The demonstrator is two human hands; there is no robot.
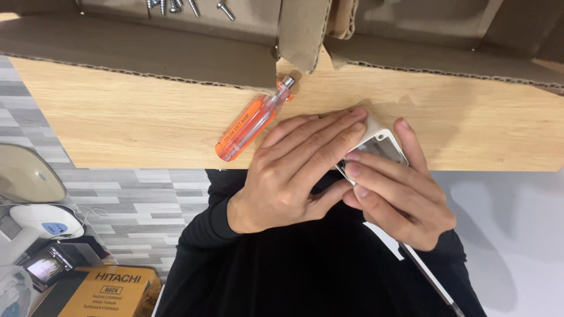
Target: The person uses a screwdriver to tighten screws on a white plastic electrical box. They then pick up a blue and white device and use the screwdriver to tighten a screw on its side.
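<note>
At the centre of the frame we see 2 bare hands gripping a small white box [380,141] at the near edge of a light wooden bench [135,120]. The left hand [294,170] lies curled over the box's left side, fingers closed on it. The right hand [399,194] clasps its right side, fingertips pressed to the open face. Just left of the hands, an orange screwdriver with a clear handle [252,123] rests slanted on the bench. Cardboard boxes [147,47] fill the top of the frame, with several screws [194,7] inside, upper left.
</note>
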